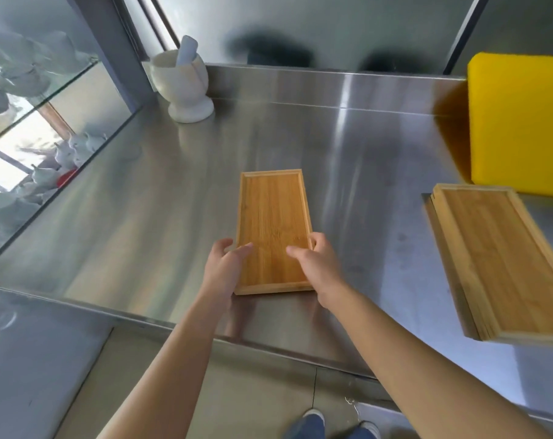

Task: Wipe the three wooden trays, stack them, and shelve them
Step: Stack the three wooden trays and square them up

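Tray by your hands (273,223): you see honey-brown wood with thin straight stripes running the long way, and a lighter tan edge.
Stack of trays on your right (503,264): the same honey-brown wood with stripes, pale tan on the sides.
Counter (142,201): shiny silver-grey metal with soft white streaks of light.
Big block at the back right (519,122): bright yellow, all one colour.
Mortar and pestle (185,80): plain white.
Dishes behind the glass (69,153): white, with one small red spot.
Your shoes (313,418): white tips under blue trouser legs.
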The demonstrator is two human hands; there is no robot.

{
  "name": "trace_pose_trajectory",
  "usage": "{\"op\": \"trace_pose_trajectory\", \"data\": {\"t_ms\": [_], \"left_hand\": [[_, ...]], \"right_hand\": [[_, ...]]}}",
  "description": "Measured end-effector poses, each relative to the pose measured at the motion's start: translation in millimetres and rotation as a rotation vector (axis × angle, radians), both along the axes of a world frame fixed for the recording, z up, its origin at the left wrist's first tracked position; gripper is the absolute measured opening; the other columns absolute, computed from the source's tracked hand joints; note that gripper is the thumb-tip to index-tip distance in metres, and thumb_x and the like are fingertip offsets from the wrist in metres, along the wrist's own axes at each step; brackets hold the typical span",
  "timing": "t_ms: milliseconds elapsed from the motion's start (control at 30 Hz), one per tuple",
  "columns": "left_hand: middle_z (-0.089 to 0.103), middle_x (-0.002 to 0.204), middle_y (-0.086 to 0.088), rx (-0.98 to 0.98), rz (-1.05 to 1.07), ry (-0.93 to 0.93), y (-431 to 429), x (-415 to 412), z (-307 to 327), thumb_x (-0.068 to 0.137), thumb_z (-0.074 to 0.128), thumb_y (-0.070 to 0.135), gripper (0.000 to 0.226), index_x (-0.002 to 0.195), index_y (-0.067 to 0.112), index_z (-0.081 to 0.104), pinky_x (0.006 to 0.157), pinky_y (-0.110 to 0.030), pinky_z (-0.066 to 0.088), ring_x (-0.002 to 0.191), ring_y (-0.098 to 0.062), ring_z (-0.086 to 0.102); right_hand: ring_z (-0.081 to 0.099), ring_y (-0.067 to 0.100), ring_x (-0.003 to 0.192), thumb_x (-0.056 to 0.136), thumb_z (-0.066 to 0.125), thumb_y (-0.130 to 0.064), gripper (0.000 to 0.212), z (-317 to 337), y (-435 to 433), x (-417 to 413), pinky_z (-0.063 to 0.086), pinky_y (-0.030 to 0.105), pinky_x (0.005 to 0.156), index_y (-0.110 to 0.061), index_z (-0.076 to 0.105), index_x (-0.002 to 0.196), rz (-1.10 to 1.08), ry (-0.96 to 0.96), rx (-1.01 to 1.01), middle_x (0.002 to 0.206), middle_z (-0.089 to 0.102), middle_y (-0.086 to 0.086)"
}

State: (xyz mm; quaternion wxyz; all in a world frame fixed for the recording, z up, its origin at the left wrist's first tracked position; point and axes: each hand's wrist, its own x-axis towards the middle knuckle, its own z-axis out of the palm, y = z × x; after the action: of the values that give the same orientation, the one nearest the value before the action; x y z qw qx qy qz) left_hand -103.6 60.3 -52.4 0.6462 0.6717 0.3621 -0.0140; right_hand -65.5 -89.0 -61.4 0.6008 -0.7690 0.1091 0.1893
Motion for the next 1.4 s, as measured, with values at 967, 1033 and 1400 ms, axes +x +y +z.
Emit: {"op": "trace_pose_trajectory", "data": {"t_ms": [967,1033,1400], "left_hand": [[0.062,0.076,-0.005,0.327,-0.715,-0.118,-266.5,52.7,40.5,0.088,0.044,0.033,0.02,0.094,0.014,0.046,0.037,-0.025,0.042,0.05,-0.022,0.061],[0.06,0.076,-0.003,0.445,-0.746,-0.122,-286.2,50.4,36.4,0.089,0.041,0.033,0.018,0.09,0.015,0.042,0.043,-0.028,0.04,0.057,-0.021,0.06],[0.056,0.078,-0.004,0.574,-0.785,-0.067,-334.2,38.8,12.6,0.095,0.033,0.036,0.024,0.096,0.012,0.037,0.055,-0.035,0.037,0.071,-0.027,0.055]], "right_hand": [[0.057,0.033,0.088,0.096,0.035,-0.028,0.027,46.3,-305.9,-2.8,0.038,0.034,0.068,-0.008,0.052,0.1,-0.157,-0.331,-0.785,0.094,0.063,0.014],[0.055,0.032,0.083,0.096,0.034,-0.029,0.024,41.6,-325.3,-5.8,0.036,0.033,0.065,-0.01,0.049,0.094,-0.156,-0.309,-0.84,0.085,0.059,0.01],[0.044,0.014,0.054,0.096,0.031,-0.03,0.02,12.8,-365.7,-11.1,0.028,0.028,0.049,-0.019,0.037,0.082,-0.158,-0.38,-0.953,0.066,0.047,-0.005]]}}
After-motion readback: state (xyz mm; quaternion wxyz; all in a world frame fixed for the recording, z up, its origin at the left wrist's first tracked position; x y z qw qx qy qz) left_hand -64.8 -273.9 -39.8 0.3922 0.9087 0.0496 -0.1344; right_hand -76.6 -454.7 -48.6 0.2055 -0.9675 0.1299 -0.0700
